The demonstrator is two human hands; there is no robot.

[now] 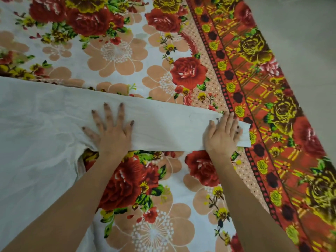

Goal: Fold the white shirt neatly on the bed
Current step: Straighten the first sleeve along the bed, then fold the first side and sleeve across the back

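Note:
The white shirt (pixel 36 128) lies spread on the bed, its body filling the left side of the view. One long sleeve (pixel 163 128) stretches flat to the right, ending in a cuff (pixel 245 133) over the red border of the bedsheet. My left hand (pixel 111 131) presses flat on the sleeve near the armpit, fingers spread. Resting palm-down on the sleeve by the cuff is my right hand (pixel 222 135), fingers together and slightly blurred. Neither hand grips the cloth.
The bed is covered by a floral bedsheet (pixel 127 57) with red roses and peach flowers and a red-and-yellow border (pixel 263 106) along its right edge. Beyond that edge lies grey floor (pixel 305 33).

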